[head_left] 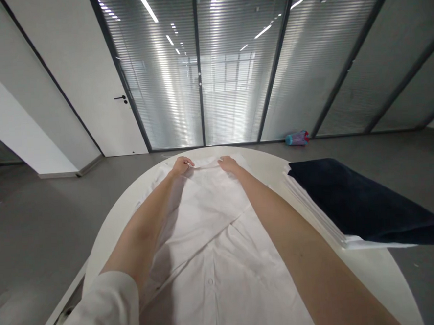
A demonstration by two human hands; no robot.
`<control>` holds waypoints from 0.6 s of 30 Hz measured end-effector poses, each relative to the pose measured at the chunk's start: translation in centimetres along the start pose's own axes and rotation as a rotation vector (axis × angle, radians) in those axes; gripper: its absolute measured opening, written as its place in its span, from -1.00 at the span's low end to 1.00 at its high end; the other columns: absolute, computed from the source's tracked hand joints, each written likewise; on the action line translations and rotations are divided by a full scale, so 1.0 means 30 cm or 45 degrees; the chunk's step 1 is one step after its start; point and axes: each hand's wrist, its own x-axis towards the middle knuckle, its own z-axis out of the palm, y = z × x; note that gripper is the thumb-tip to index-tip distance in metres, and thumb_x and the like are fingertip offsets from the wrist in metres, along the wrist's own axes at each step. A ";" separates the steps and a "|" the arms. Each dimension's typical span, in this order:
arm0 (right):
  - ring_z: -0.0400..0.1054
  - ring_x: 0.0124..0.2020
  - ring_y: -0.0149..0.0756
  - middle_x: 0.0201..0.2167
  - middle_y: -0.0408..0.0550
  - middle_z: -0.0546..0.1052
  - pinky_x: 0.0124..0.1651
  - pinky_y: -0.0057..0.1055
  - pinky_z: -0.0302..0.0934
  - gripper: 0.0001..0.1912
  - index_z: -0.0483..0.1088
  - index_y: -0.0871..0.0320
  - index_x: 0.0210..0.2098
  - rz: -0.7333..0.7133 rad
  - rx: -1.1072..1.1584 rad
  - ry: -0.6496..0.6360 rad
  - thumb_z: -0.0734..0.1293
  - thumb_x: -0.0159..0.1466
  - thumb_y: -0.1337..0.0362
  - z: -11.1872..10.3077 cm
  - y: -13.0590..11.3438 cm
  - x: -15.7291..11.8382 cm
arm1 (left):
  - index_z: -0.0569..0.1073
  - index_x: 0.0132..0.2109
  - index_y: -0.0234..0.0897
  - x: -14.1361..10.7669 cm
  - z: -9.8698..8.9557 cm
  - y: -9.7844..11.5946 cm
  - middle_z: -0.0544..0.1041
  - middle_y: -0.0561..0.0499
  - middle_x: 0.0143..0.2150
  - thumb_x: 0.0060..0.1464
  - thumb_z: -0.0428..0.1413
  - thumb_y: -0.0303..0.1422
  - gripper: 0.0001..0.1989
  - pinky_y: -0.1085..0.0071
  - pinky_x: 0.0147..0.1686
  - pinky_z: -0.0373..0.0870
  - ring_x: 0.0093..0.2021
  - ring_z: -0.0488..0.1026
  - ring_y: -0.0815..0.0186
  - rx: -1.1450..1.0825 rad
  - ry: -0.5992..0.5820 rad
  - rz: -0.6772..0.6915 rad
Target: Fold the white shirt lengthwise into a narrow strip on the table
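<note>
A white button-up shirt lies spread over a round white table, its button placket running down the middle toward me. Both my arms reach to the far end of the cloth. My left hand is closed on the left end of the shirt's far edge, which looks like the collar. At the right end of that edge, my right hand pinches the fabric too. Between the hands the edge is stretched fairly straight. A diagonal fold crosses the shirt's middle.
A stack of folded white cloth with a dark navy piece on top sits at the table's right edge, overhanging it. A blue and pink object lies on the floor by the glass partition. A white door stands back left.
</note>
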 end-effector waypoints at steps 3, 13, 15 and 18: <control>0.24 0.24 0.11 0.19 0.25 0.42 0.18 -0.02 0.15 -0.47 0.33 0.23 0.26 0.029 -0.047 0.007 0.05 0.42 0.17 0.048 0.010 -0.006 | 0.61 -0.43 -0.25 -0.023 0.000 0.032 0.60 -0.13 -0.18 -0.13 0.09 -0.51 -0.81 0.13 0.14 0.33 0.13 0.40 -0.04 0.137 0.025 0.005; -0.07 0.40 0.13 0.39 0.30 0.12 0.33 -0.04 -0.08 -0.40 0.37 0.33 0.20 -0.180 -0.265 0.232 0.06 0.44 0.02 0.096 -0.013 -0.041 | 0.24 0.38 -0.04 -0.118 0.157 0.090 0.06 -0.07 0.48 0.32 -0.09 -0.05 -0.45 -0.12 0.37 -0.26 0.48 -0.10 -0.02 0.748 -0.511 0.268; -0.09 0.42 0.07 0.42 0.24 0.09 0.35 -0.06 -0.10 -0.35 0.29 0.26 0.29 -0.282 -0.291 0.181 0.01 0.45 -0.05 0.108 -0.010 -0.030 | 0.20 0.40 -0.01 -0.105 0.147 0.080 -0.02 -0.05 0.50 0.32 -0.12 0.01 -0.41 -0.09 0.38 -0.27 0.49 -0.15 0.01 0.730 -0.573 0.233; -0.02 0.41 0.06 0.41 0.22 0.11 0.34 0.01 -0.08 -0.29 0.18 0.20 0.36 -0.305 -0.289 0.041 -0.04 0.44 -0.13 0.135 0.006 -0.018 | 0.23 0.39 -0.01 -0.091 0.130 0.066 -0.01 -0.05 0.50 0.30 -0.11 0.04 -0.40 -0.05 0.39 -0.28 0.49 -0.14 0.04 0.680 -0.572 0.229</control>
